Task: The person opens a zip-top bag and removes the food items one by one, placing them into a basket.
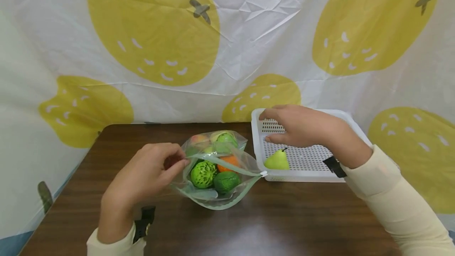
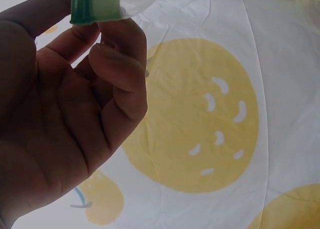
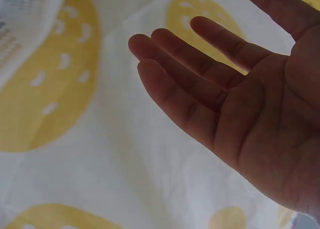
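Note:
My left hand (image 1: pixel 151 169) pinches the left edge of a clear zip bag (image 1: pixel 227 204); in the left wrist view its green-edged corner (image 2: pixel 96 6) sits between thumb and fingers. Inside the open-mouthed bag lie a bumpy light-green fruit (image 1: pixel 203 174), a dark green fruit (image 1: pixel 226 181), an orange fruit (image 1: pixel 228 163) and several others behind the plastic. A white slider (image 1: pixel 263 174) is at the bag's right end. My right hand (image 1: pixel 302 125) hovers over a white basket (image 1: pixel 302 176), fingers extended and holding nothing. Below its thumb a green pear (image 1: pixel 277 160) stands in the basket's near left corner.
Bag and basket stand side by side on a dark brown wooden table (image 1: pixel 302 220). Right behind the table hangs a white curtain (image 1: pixel 263 50) with yellow fruit prints. The basket's far rim comes close to it.

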